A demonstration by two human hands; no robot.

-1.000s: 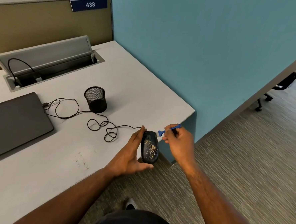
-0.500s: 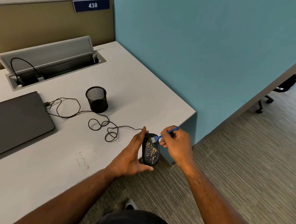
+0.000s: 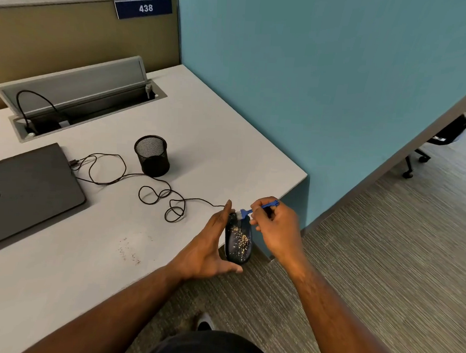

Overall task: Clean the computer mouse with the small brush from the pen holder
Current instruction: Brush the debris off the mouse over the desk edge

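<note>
A black computer mouse (image 3: 238, 242), speckled with yellowish crumbs, is held just off the desk's front right corner. My left hand (image 3: 208, 245) holds it from the left side and below, thumb under its near end. My right hand (image 3: 275, 228) pinches a small blue brush (image 3: 254, 210); its pale bristles touch the mouse's far end. The black mesh pen holder (image 3: 152, 155) stands upright on the desk, nothing showing above its rim.
The mouse's black cable (image 3: 154, 192) loops across the grey desk (image 3: 201, 136) to a closed grey laptop (image 3: 23, 190) at the left. Crumbs (image 3: 129, 249) lie on the desk near the front. An open cable tray (image 3: 78, 101) sits behind. A teal partition (image 3: 313, 85) borders the right.
The brush has moved from right of the mouse onto its far end, where the bristles now rest. My left hand keeps holding the mouse in the same place.
</note>
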